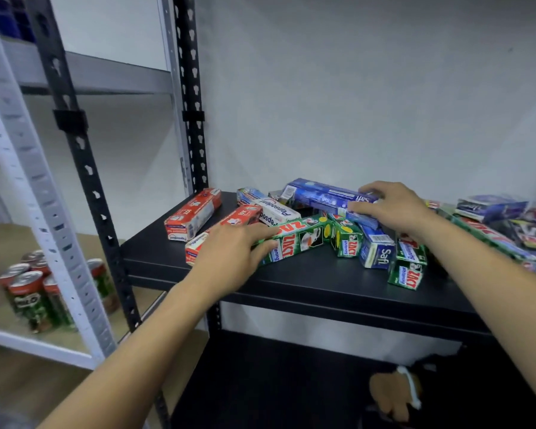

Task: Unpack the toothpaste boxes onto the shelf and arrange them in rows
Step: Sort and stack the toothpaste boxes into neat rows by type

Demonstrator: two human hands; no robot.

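Left hand: I see my left hand [232, 253] at centre frame, palm down, fingers closed over the near end of a long green box [294, 239] that lies flat on the black shelf [307, 283].
Right hand: my right hand [393, 209], right of centre, grips the end of a long blue box [325, 196], thumb on the near side and fingers over the top; that box rides tilted on top of the heap.
Toothpaste boxes: they lie in a loose pile across the middle and right of the shelf, not in rows, pointing every way.
Red boxes: one red box [192, 213] lies apart at the left end of the shelf; a second red box [232, 224] runs beside it and passes under my left hand.
White box: a white box [276, 210] sits behind the green one, touching it.
Small green boxes: several short green boxes [407, 267] stand or lean at the front right.
Cans: a cluster of cans [34, 292] stands on the white rack [41, 193] at lower left of the frame.
Lower right: a brown bag [390, 394] shows on the shelf below, too dim for me to tell more.
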